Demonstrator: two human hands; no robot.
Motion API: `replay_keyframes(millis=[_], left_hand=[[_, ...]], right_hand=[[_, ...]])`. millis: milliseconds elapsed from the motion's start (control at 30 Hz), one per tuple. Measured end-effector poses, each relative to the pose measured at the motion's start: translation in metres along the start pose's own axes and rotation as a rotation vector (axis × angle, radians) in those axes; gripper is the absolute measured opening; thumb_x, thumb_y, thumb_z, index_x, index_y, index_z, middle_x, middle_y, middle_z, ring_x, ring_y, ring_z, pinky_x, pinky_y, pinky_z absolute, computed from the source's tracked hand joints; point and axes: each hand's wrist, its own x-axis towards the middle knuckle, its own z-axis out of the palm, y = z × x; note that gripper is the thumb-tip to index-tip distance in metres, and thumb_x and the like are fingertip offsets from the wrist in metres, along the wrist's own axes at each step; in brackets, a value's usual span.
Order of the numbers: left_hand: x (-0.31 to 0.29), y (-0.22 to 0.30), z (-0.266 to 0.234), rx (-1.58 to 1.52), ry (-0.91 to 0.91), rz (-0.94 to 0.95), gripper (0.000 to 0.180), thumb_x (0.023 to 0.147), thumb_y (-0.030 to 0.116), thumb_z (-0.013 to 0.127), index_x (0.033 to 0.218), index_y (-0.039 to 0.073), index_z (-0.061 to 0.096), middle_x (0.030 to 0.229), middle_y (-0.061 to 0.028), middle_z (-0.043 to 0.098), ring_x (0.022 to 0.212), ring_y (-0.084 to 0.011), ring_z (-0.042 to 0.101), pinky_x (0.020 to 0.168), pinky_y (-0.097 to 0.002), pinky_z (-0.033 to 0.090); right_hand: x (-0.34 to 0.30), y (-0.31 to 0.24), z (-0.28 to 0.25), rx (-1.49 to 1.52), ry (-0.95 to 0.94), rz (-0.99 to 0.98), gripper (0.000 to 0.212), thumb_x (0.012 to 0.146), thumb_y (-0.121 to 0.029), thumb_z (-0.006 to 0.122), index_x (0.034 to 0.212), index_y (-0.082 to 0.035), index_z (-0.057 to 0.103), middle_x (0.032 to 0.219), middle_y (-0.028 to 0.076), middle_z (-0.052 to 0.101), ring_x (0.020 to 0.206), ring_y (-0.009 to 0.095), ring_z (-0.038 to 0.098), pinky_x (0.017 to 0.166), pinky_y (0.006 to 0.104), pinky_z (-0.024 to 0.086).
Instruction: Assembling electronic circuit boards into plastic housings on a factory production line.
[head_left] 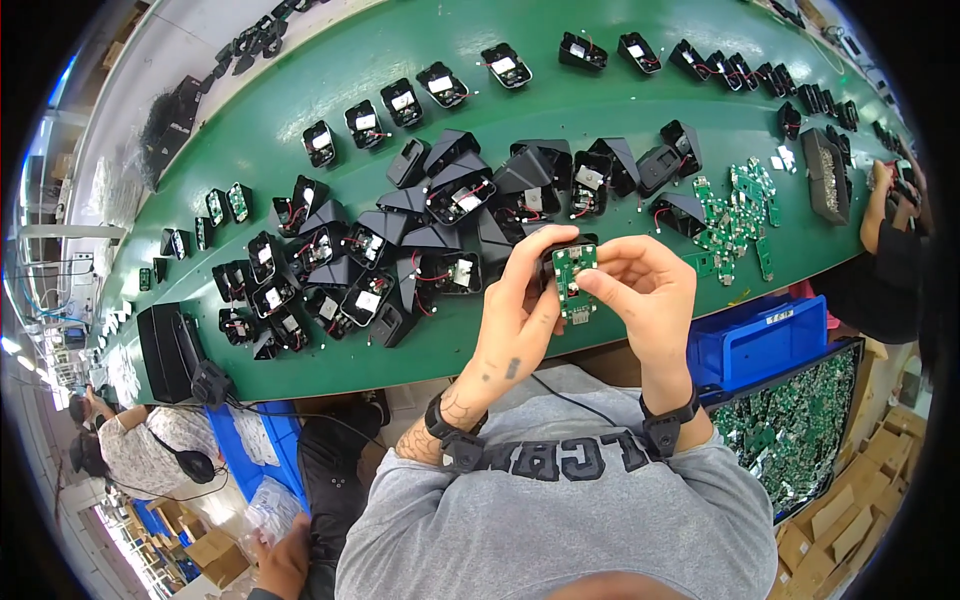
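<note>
Above the table's near edge, my two hands meet around a small green circuit board [574, 272] with a metal connector at its lower end. My left hand [520, 305] is closed around the board's left side, where dark edges of a black housing show behind it. With thumb and fingers, my right hand [648, 295] pinches the board from the right, the thumb lying on its face. The palm side of the grip and most of the housing are hidden. Just beyond my hands lies a heap of black plastic housings [462, 200], many with white blocks and red wires inside.
More housings stand in a row along the far side of the green table [300, 90]. Loose circuit boards [735, 215] are piled at right, near a black parts tray [826, 178]. Below sit a blue bin [765, 345] and a box of boards [790, 430]. Other people work at both sides.
</note>
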Motion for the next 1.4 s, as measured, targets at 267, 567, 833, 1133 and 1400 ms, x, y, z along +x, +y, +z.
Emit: replay_keyframes(millis=[267, 567, 833, 1133, 1400], left_hand=[[-0.006, 0.004, -0.005, -0.378, -0.155, -0.097, 0.064, 0.085, 0.004, 0.055, 0.141, 0.010, 0.026, 0.110, -0.0094, 0.054, 0.089, -0.0129, 0.055, 0.074, -0.0275, 0.049], [-0.009, 0.014, -0.003, -0.242, -0.240, -0.185, 0.069, 0.093, 0.000, 0.046, 0.150, 0.018, 0.010, 0.100, -0.0070, 0.053, 0.078, -0.0108, 0.055, 0.066, -0.0241, 0.048], [-0.012, 0.013, 0.002, -0.070, -0.206, -0.186, 0.063, 0.096, 0.002, 0.041, 0.149, 0.015, 0.011, 0.090, -0.0067, 0.055, 0.064, -0.0092, 0.053, 0.053, -0.0232, 0.044], [-0.012, -0.010, 0.010, 0.068, 0.014, 0.186, 0.042, 0.096, 0.008, 0.051, 0.134, 0.012, 0.035, 0.102, -0.0038, 0.052, 0.055, -0.0018, 0.042, 0.044, -0.0164, 0.030], [0.040, 0.044, -0.112, 0.379, 0.377, 0.237, 0.045, 0.088, 0.002, 0.057, 0.129, 0.012, 0.042, 0.105, -0.0077, 0.058, 0.078, -0.0133, 0.057, 0.066, -0.0263, 0.048]], right_hand=[[0.001, -0.007, -0.002, -0.207, 0.001, -0.033, 0.027, 0.075, 0.003, 0.074, 0.098, 0.001, 0.062, 0.073, 0.002, 0.064, 0.066, 0.008, 0.060, 0.064, 0.0206, 0.048], [0.008, -0.001, -0.007, 0.201, -0.266, 0.140, 0.041, 0.082, 0.001, 0.065, 0.121, 0.003, 0.056, 0.108, 0.009, 0.063, 0.094, 0.012, 0.059, 0.083, 0.0271, 0.047], [0.005, -0.002, -0.010, 0.023, -0.248, 0.079, 0.042, 0.084, 0.000, 0.063, 0.125, 0.001, 0.055, 0.104, 0.007, 0.063, 0.081, 0.008, 0.060, 0.058, 0.0191, 0.047], [0.003, -0.004, 0.000, 0.117, -0.209, 0.003, 0.035, 0.080, 0.010, 0.062, 0.114, 0.002, 0.059, 0.108, 0.006, 0.063, 0.082, 0.010, 0.061, 0.064, 0.0206, 0.050], [0.056, -0.017, -0.096, -0.339, 0.437, -0.321, 0.020, 0.084, -0.008, 0.067, 0.102, 0.000, 0.069, 0.100, 0.006, 0.069, 0.090, 0.011, 0.062, 0.079, 0.0224, 0.048]])
